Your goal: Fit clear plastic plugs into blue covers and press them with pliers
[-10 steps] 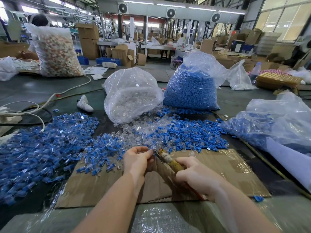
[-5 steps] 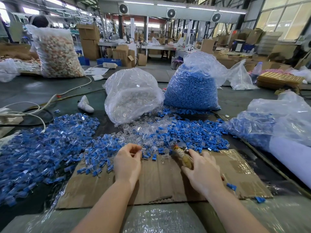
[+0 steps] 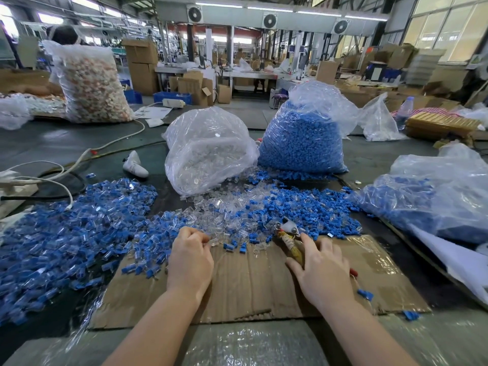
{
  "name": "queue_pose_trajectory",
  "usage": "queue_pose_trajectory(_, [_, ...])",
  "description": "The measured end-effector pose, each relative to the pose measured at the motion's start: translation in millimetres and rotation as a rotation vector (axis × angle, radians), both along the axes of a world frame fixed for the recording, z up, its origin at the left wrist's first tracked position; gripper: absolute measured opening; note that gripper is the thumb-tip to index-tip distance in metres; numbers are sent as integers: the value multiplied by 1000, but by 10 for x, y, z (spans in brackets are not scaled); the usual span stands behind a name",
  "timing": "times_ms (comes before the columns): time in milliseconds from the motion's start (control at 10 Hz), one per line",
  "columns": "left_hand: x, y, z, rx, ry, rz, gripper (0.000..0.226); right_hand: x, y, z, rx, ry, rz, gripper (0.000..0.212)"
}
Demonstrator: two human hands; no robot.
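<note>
Clear plug in the left hand's pinch — right hand spread over the pliers.

Small clear plastic plugs are heaped loose at centre, spilled from a clear bag. Small blue plastic covers are scattered just right of them, w/ a few strays on the cardboard edge. Metal pliers w/ yellow-wrapped handles are laid flat on the cardboard, nose toward the covers.

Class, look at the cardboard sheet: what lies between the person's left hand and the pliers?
In the head view, a few loose blue covers and clear plugs lie between the left hand and the pliers.
</note>
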State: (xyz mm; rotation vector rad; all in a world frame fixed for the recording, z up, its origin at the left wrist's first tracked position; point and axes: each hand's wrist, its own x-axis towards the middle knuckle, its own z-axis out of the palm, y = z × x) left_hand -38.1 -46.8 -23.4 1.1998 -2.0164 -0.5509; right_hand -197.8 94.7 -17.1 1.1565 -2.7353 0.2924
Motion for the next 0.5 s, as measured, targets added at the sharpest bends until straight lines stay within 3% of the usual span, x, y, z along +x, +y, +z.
queue_pose_trajectory(300, [24,18,23,-89,-139,24,25,41,-1,55,50,28,7,62])
queue_pose_trajectory(400, [44,32,45,-94,-135,34,22,80,22,81,-1,48,34,56])
queue_pose_trajectory(500, [118,161,68,-131,19,-3,16,181,120,95,-193,83,96,45])
